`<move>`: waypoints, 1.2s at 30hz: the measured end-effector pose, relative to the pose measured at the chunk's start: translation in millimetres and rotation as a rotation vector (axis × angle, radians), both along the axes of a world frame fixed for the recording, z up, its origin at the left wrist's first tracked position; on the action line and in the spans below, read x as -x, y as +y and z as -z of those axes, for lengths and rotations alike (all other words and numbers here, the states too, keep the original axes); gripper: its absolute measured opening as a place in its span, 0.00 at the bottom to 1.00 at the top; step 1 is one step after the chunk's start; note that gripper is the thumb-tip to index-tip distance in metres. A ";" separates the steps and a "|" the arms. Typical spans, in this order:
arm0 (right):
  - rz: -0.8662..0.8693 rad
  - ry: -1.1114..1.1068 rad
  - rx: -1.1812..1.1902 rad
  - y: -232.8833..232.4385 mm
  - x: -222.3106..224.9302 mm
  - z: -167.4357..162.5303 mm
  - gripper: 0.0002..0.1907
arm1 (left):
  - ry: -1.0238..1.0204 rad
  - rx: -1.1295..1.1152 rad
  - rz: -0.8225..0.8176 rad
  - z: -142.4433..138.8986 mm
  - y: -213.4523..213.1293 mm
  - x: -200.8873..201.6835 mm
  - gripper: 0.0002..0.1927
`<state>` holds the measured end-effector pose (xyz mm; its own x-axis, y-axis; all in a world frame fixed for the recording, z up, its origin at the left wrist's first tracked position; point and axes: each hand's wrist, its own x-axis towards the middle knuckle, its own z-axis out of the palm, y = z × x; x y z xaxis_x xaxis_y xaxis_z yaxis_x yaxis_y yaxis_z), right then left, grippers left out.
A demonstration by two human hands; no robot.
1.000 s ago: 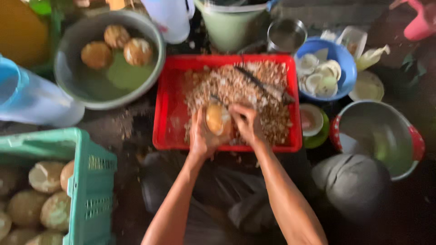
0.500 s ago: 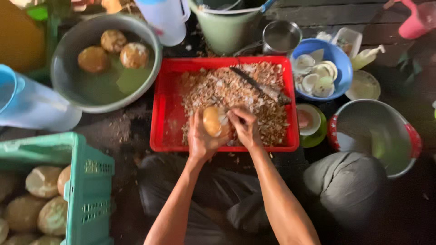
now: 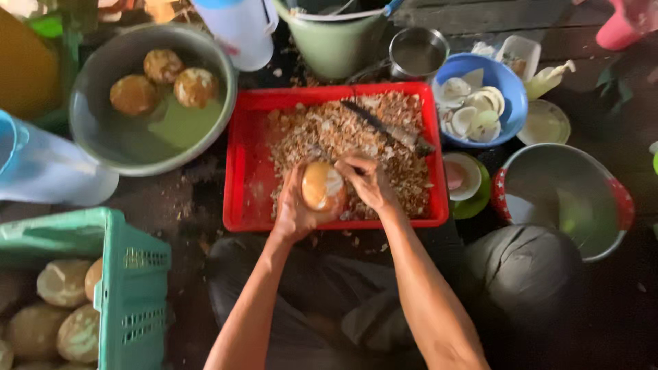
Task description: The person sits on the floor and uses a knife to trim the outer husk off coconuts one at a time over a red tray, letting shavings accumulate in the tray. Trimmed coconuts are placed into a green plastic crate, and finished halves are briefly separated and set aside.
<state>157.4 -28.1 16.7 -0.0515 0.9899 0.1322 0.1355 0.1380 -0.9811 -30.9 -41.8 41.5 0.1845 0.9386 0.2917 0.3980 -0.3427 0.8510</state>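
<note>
Coconut (image 3: 322,185) sits clasped in left hand (image 3: 295,209)'s grip, right hand (image 3: 370,181) pinching its side.

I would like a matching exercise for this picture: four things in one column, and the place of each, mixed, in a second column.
Things:
1. knife
2. three brown round fruits
3. white slices
4. peeled fruit

Places:
A. in the blue bowl
B. between the left hand and right hand
C. on the shavings in the red tray
D. in the grey metal basin

Pairs: 1-C, 2-D, 3-A, 4-B
</note>
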 end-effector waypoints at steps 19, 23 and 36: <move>0.281 0.337 0.174 -2.4 -20.1 53.9 0.10 | 0.407 0.213 -0.132 -16.7 -1.1 1.9 0.61; 0.187 -0.141 -0.120 -24.5 -10.6 2.8 0.07 | 0.436 -0.155 0.168 -27.6 26.6 8.8 0.59; 0.244 -0.225 -0.388 -28.4 18.4 -3.1 0.07 | 0.257 0.138 -0.057 -22.7 9.8 -6.8 0.40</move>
<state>139.1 -56.5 19.7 0.1057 0.8567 0.5049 0.4111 0.4247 -0.8066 -24.1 -32.0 64.2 0.1816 0.9771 0.1108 0.6217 -0.2014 0.7570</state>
